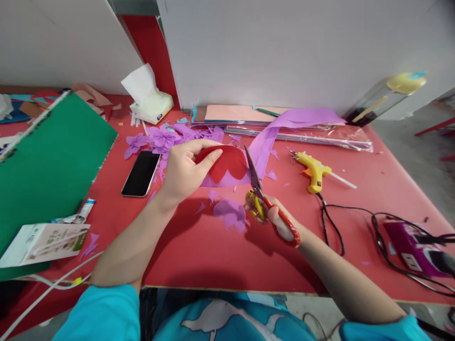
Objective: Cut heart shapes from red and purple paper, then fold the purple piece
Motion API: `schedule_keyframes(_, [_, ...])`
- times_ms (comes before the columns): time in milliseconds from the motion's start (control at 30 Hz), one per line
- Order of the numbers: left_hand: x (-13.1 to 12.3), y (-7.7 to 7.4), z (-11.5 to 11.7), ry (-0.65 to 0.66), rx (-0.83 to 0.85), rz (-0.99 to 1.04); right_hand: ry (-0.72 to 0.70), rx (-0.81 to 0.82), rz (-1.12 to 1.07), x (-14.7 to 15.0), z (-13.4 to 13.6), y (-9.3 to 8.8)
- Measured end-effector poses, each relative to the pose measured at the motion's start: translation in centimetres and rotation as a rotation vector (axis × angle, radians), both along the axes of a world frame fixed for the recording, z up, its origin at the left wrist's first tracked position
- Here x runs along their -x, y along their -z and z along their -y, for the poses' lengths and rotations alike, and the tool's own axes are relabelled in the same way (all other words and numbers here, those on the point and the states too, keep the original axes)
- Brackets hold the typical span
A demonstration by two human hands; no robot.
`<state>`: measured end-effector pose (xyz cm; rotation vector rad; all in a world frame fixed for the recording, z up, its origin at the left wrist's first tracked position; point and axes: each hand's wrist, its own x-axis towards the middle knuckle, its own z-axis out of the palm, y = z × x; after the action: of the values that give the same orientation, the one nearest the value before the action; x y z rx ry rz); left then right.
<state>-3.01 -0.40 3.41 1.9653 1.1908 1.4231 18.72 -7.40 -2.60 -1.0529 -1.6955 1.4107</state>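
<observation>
My left hand pinches a red petal-shaped cutout flat against a purple sheet, thumb on top. The sheet's long strip trails back and to the right over the packs behind. In my right hand are scissors with one red and one yellow handle; their blades point up and away, close by the right edge of the red cutout. Whether the blades touch the purple sheet I cannot tell. Below the hands a cut purple piece lies on the red table. Purple cut flowers are heaped behind my left hand.
A black phone and a tissue box are on the left, beside a green board. To the right lie a yellow glue gun, its black cord, and a purple power box. Plastic-wrapped sheets line the back.
</observation>
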Motion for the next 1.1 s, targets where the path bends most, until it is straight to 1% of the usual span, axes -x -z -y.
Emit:
schedule_keyframes(133, [-0.1,0.1,0.0,-0.006,0.034,0.015,-0.020,0.034,0.020,-0.1,0.1,0.2])
schedule_keyframes(267, [-0.4,0.4,0.1,-0.014,0.040,0.048,-0.024,0.060,-0.018,-0.2,0.3,0.2])
schedule_keyframes(467, [-0.7,0.5,0.1,-0.054,0.032,0.055,-0.071,0.046,-0.032,-0.4,0.0,0.2])
schedule_keyframes(567, [-0.7,0.5,0.2,-0.054,0.033,0.058,-0.089,0.029,-0.018,-0.4,-0.1,0.3])
schedule_keyframes(700, [-0.7,0.6,0.2,-0.048,0.046,0.053,-0.103,0.049,-0.006,-0.4,-0.1,0.4])
schedule_keyframes(900, [-0.9,0.6,0.1,-0.055,0.028,0.063,-0.089,0.133,-0.028,-0.4,0.1,1.1])
schedule_keyframes(1100, [-1.1,0.7,0.2,-0.086,0.017,0.071,-0.079,0.146,-0.084,-0.3,0.1,1.2])
